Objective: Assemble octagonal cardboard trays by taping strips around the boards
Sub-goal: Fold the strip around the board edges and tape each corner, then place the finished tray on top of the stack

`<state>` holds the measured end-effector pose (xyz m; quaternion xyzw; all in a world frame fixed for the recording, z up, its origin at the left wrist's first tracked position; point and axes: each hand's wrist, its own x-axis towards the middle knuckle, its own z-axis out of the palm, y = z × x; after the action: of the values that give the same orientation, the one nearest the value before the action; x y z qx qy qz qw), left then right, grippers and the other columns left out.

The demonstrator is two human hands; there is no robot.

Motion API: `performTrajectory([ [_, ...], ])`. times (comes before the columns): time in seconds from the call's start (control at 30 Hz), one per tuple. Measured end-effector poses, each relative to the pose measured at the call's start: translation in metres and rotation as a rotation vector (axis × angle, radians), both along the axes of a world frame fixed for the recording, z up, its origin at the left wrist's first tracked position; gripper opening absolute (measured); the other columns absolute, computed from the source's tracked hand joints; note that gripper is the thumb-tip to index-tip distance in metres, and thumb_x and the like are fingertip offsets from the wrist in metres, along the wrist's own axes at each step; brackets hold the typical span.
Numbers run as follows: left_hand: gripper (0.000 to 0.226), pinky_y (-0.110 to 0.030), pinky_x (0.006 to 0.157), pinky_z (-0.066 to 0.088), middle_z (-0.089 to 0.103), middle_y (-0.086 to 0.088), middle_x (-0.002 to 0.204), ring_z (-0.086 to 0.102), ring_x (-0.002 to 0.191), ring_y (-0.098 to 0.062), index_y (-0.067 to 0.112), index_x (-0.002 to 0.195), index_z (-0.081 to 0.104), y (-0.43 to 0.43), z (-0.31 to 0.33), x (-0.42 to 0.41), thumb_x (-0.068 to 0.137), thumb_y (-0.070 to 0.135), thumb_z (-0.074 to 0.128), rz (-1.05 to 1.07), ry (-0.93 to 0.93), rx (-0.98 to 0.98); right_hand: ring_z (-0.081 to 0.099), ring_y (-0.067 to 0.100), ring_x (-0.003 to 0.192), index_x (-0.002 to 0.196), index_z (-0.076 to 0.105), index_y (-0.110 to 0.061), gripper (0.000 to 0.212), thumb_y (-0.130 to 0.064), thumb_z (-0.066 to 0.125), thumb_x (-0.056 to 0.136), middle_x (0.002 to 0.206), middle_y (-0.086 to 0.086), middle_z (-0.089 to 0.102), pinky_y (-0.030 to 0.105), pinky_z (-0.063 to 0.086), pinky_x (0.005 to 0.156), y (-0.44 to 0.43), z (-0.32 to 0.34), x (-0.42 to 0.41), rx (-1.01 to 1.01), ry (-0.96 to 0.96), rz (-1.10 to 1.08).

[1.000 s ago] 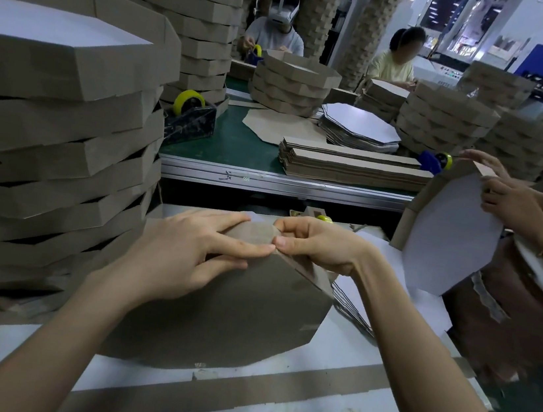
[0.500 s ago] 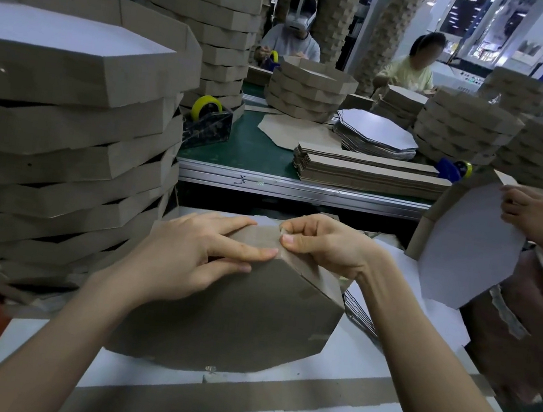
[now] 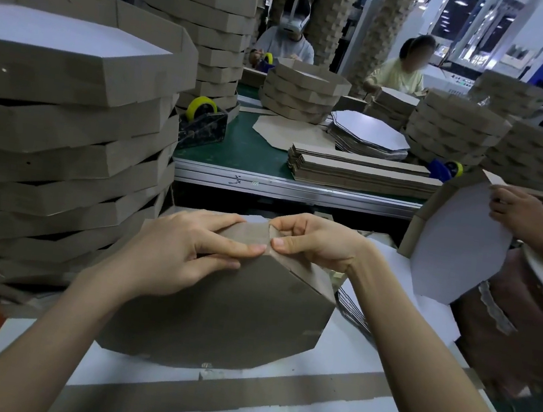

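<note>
Nearby, white worktable (image 3: 145,370) — tray stacks (image 3: 64,144), green bench (image 3: 253,151), seated workers (image 3: 291,42).

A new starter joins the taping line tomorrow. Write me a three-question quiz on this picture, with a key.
1. True or false: the tape roll standing on the green table is yellow.
2. On the brown tray, the right hand: A. lies flat; B. pinches the top corner; C. hovers clear of it.
3. Fill the gap: the tall stack of finished trays stands on the worker's ____ side.

Key: 1 true; 2 B; 3 left.
</note>
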<state>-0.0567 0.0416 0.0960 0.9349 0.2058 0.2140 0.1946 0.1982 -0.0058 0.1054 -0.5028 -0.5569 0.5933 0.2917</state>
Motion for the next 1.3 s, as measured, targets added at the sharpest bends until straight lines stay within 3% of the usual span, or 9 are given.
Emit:
performTrajectory([
  [0.13, 0.034, -0.043, 0.096, 0.045, 0.046, 0.014, 0.146, 0.047, 0.129, -0.012, 0.077, 0.116, 0.041, -0.002, 0.001, -0.003, 0.091, 0.054, 0.049, -0.02, 0.017, -0.017, 0.065, 0.013, 0.089, 0.108, 0.068, -0.003, 0.036, -0.035, 0.057, 0.097, 0.096, 0.007, 0.071, 0.026, 0.051, 0.082, -0.01, -0.004, -0.004, 0.086, -0.127, -0.084],
  [0.23, 0.037, -0.044, 0.1, 0.041, 0.044, 0.008, 0.148, 0.047, 0.127, -0.015, 0.076, 0.117, 0.039, -0.002, 0.004, -0.004, 0.093, 0.05, 0.049, 0.003, 0.021, -0.03, 0.061, 0.011, 0.106, 0.128, 0.057, -0.011, 0.078, -0.059, 0.077, 0.069, 0.116, 0.007, 0.066, 0.031, 0.049, 0.092, -0.019, 0.0, -0.016, 0.208, -0.469, -0.065],
  [0.3, 0.043, -0.043, 0.103, 0.038, 0.041, 0.006, 0.151, 0.044, 0.131, -0.015, 0.072, 0.121, 0.039, -0.005, 0.007, -0.005, 0.094, 0.041, 0.053, 0.014, 0.047, -0.023, 0.06, 0.007, 0.11, 0.13, 0.049, -0.026, 0.083, -0.053, 0.086, 0.061, 0.121, -0.008, 0.062, 0.03, 0.05, 0.093, -0.026, 0.001, -0.024, 0.285, -0.708, -0.051],
  [0.37, 0.047, -0.038, 0.103, 0.037, 0.04, 0.006, 0.152, 0.041, 0.134, -0.015, 0.069, 0.125, 0.037, -0.012, 0.01, -0.006, 0.095, 0.037, 0.055, 0.013, 0.063, 0.014, 0.059, -0.002, 0.094, 0.113, 0.052, -0.03, 0.062, -0.043, 0.09, 0.064, 0.105, -0.019, 0.062, 0.021, 0.049, 0.079, -0.035, 0.003, -0.03, 0.358, -0.813, -0.09],
  [0.47, 0.048, -0.035, 0.108, 0.032, 0.036, 0.01, 0.153, 0.033, 0.139, -0.008, 0.066, 0.13, 0.032, -0.024, 0.024, -0.006, 0.095, 0.04, 0.052, -0.027, 0.048, 0.023, 0.058, -0.007, 0.077, 0.09, 0.052, -0.035, 0.044, -0.038, 0.089, 0.067, 0.084, -0.025, 0.062, 0.013, 0.045, 0.062, -0.054, 0.025, -0.034, 0.417, -0.823, -0.126],
  [0.7, 0.051, -0.045, 0.111, 0.037, 0.041, 0.016, 0.149, 0.027, 0.141, 0.002, 0.061, 0.134, 0.041, -0.044, 0.102, -0.018, 0.096, 0.031, 0.056, -0.145, -0.195, 0.031, 0.068, 0.007, 0.083, 0.102, 0.06, -0.025, 0.044, -0.025, 0.089, 0.068, 0.096, -0.01, 0.069, 0.023, 0.056, 0.07, -0.098, 0.132, -0.052, 0.552, -0.803, -0.179],
  [0.83, 0.048, -0.042, 0.113, 0.034, 0.049, 0.016, 0.144, 0.03, 0.14, 0.002, 0.044, 0.134, 0.053, -0.056, 0.156, -0.032, 0.094, 0.019, 0.061, -0.178, -0.349, 0.149, 0.062, 0.002, 0.066, 0.087, 0.06, -0.029, 0.038, -0.025, 0.091, 0.065, 0.079, -0.017, 0.066, 0.017, 0.048, 0.058, -0.117, 0.19, -0.077, 0.759, -0.896, -0.273],
  [1.0, 0.05, -0.04, 0.116, 0.025, 0.044, 0.019, 0.141, 0.029, 0.137, 0.006, 0.041, 0.133, 0.053, -0.068, 0.217, -0.05, 0.093, 0.012, 0.061, -0.122, -0.469, 0.334, 0.067, 0.02, 0.08, 0.102, 0.063, -0.015, 0.045, -0.023, 0.089, 0.065, 0.091, 0.002, 0.069, 0.051, 0.056, 0.073, -0.126, 0.248, -0.106, 0.943, -0.946, -0.366],
  [1.3, 0.051, -0.022, 0.114, 0.032, 0.044, 0.007, 0.149, 0.033, 0.139, 0.0, 0.033, 0.129, 0.06, -0.068, 0.276, -0.08, 0.091, -0.001, 0.06, -0.091, -0.589, 0.341, 0.058, 0.003, 0.072, 0.089, 0.058, -0.032, 0.034, -0.039, 0.078, 0.063, 0.079, -0.01, 0.063, 0.026, 0.045, 0.06, -0.119, 0.301, -0.142, 1.3, -1.074, -0.45],
])
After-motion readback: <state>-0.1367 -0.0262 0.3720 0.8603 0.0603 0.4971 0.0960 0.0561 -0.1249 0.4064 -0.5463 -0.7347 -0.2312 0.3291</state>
